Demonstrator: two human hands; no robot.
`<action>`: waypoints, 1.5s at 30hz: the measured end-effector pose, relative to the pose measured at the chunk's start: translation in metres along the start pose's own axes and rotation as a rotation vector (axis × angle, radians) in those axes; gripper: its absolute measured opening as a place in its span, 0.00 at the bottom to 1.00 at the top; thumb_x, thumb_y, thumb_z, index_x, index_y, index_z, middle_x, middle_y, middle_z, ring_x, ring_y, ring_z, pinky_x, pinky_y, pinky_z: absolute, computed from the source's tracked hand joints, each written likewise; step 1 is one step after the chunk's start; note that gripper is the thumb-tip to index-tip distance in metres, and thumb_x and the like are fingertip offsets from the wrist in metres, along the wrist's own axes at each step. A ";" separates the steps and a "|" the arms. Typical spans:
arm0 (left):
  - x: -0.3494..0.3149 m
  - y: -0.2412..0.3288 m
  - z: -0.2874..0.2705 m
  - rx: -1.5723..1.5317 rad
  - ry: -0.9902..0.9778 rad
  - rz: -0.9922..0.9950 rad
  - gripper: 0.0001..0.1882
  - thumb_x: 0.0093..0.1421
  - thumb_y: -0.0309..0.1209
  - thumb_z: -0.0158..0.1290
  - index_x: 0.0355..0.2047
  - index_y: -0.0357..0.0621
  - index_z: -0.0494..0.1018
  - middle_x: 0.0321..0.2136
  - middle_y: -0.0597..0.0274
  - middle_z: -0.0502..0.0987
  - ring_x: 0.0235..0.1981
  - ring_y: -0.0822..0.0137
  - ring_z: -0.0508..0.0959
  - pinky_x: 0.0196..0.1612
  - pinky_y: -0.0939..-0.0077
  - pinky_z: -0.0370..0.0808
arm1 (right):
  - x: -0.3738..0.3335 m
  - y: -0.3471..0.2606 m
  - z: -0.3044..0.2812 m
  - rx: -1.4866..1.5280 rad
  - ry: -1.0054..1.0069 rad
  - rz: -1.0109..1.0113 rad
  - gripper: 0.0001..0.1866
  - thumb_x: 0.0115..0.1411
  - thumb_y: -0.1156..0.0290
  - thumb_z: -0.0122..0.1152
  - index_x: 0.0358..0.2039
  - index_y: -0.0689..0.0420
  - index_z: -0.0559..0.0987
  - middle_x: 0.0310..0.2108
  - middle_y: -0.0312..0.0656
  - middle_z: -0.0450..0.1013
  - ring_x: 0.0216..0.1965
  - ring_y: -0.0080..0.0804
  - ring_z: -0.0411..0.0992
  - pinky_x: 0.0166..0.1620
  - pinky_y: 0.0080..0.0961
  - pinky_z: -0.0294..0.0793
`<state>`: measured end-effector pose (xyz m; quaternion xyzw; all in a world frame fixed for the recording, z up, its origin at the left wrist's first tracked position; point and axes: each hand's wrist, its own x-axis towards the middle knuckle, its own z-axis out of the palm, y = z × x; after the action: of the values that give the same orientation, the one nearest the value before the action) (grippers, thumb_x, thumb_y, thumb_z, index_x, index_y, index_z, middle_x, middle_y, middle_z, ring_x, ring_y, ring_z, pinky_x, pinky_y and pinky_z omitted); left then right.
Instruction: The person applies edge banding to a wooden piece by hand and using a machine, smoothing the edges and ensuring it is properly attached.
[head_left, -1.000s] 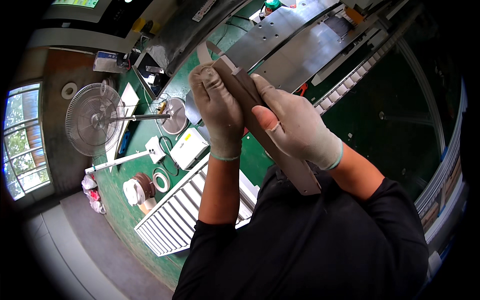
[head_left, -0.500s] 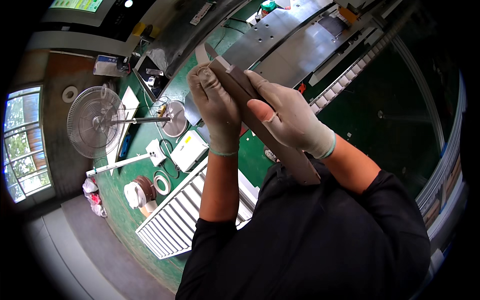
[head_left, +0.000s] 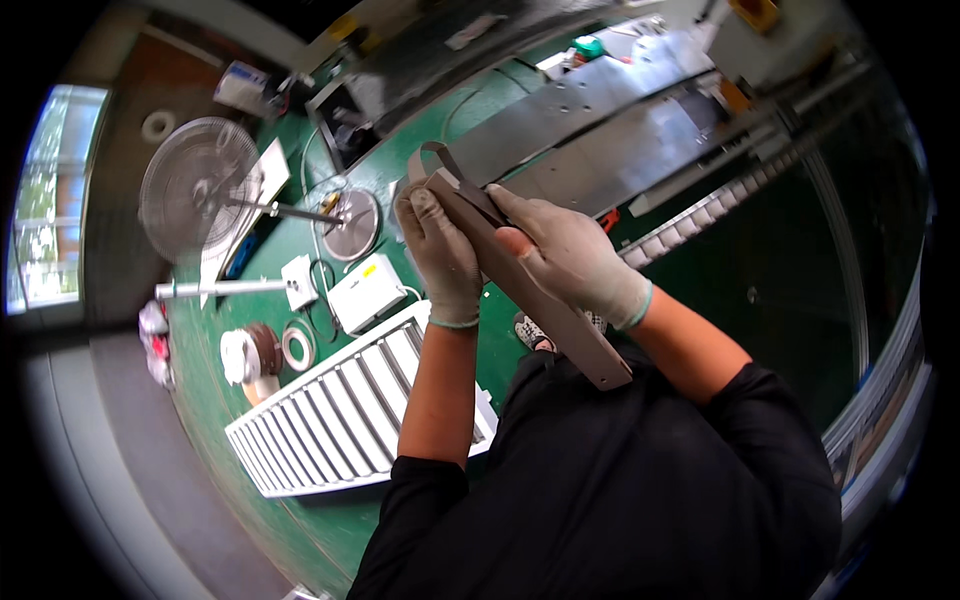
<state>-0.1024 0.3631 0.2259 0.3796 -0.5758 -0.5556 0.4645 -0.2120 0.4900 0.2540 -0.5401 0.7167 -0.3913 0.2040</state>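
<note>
A long, flat, brown-grey bar (head_left: 562,325) slants from upper left to lower right in front of my body, with a small hole near its lower end. My left hand (head_left: 443,262), in a pale glove, is closed on the bar's far end from the left side. A thin brown band (head_left: 436,150) curls in a loop above that end; where it joins is hidden by my fingers. Opposite, my gloved right hand (head_left: 578,255) grips the bar's right side near the top. Its bare thumb tip lies over the face, and the other fingers are mostly hidden.
On the green floor at left stand a fan (head_left: 202,190), a white box (head_left: 372,293), tape rolls (head_left: 298,345) and a white slatted rack (head_left: 330,415). Metal machine plates (head_left: 590,125) lie beyond my hands. A slotted rail (head_left: 700,218) runs at right.
The view has shifted, so hands and bar sit slightly lower and the rack shows more. More of the band's loop stands clear above my left hand. Both hands still grip the bar.
</note>
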 end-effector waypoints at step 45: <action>-0.039 0.126 -0.263 -0.574 0.051 0.627 0.27 0.76 0.53 0.36 0.65 0.50 0.62 0.16 0.67 0.64 0.09 0.71 0.61 0.10 0.72 0.62 | 0.027 -0.121 0.137 0.685 -1.295 -0.275 0.54 0.52 0.53 0.78 0.69 0.68 0.60 0.61 0.55 0.69 0.63 0.42 0.68 0.65 0.37 0.64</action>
<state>0.1702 0.3362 0.3333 0.0551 -0.4736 -0.5155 0.7120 -0.0483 0.4051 0.2684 -0.6534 0.2170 -0.2180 0.6917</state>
